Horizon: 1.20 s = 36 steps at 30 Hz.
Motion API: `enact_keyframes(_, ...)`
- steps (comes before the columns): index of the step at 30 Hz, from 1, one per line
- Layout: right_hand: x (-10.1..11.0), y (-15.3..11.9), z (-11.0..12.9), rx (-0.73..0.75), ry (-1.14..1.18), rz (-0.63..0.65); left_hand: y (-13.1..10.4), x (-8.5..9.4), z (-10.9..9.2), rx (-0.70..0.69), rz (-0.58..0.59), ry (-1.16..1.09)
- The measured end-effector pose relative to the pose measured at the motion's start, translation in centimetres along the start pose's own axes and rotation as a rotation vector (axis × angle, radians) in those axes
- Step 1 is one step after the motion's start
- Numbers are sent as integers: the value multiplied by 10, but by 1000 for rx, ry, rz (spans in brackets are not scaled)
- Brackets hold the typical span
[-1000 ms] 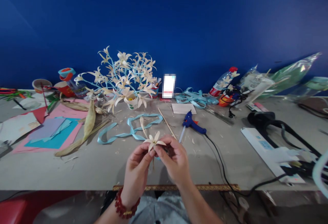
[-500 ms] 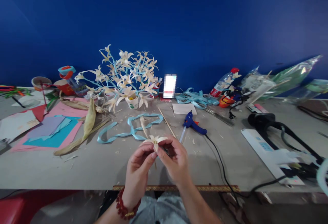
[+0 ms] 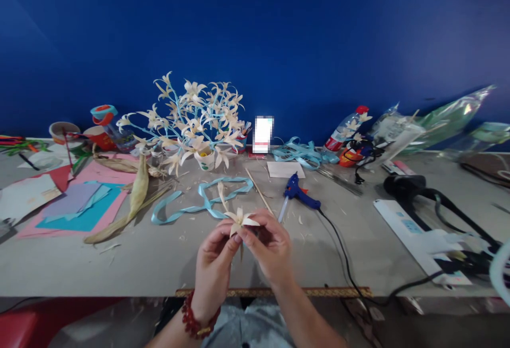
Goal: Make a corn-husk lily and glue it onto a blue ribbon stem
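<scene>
A cream flower with pointed petals (image 3: 240,221) is pinched between my two hands above the grey table. My left hand (image 3: 217,252), with a red bead bracelet at the wrist, grips its left side by thumb and fingers. From the right, my right hand (image 3: 269,244) holds the same flower, thumb close to the other thumb. A thin pale piece hangs below the flower. Just beyond my hands lie a light blue ribbon (image 3: 171,215), a pale husk piece (image 3: 222,191) and a thin stick (image 3: 258,191).
Many similar flowers stand in a white cup (image 3: 205,161) at the back. A blue glue gun (image 3: 300,193) with a black cord lies right of my hands. Coloured papers (image 3: 85,220) and dried husks (image 3: 139,186) lie left; a white power strip (image 3: 410,236) lies right.
The flower has tilted in my fingers, so its petals now face me more and spread upward. Both hands stay in nearly the same place. The view has shifted very slightly.
</scene>
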State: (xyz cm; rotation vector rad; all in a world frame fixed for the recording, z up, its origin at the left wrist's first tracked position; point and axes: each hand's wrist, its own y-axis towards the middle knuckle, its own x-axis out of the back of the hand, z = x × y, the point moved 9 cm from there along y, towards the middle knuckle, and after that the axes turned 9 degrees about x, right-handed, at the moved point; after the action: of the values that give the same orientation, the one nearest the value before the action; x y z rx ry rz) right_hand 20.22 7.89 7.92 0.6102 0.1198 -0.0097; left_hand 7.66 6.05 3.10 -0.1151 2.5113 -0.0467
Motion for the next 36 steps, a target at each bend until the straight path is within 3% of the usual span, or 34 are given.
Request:
enact_keyframes(10,1,-3,-5,-38,48,-59,0,2,10,118,-95,-106)
enact_keyframes(17,1,-7,-18,-173,223,-71,1,-3,12,153,-70,-151)
enact_keyframes(24,-3,-2,-14,-206,200,-3,0,-1,7,122,-49,-84)
enact_keyframes(32,4,-3,-4,-105,57,-98,-1,-3,-3,23,-41,165)
enact_keyframes(36,3,-5,-7,-135,100,-112,-1,0,-2,7,-58,171)
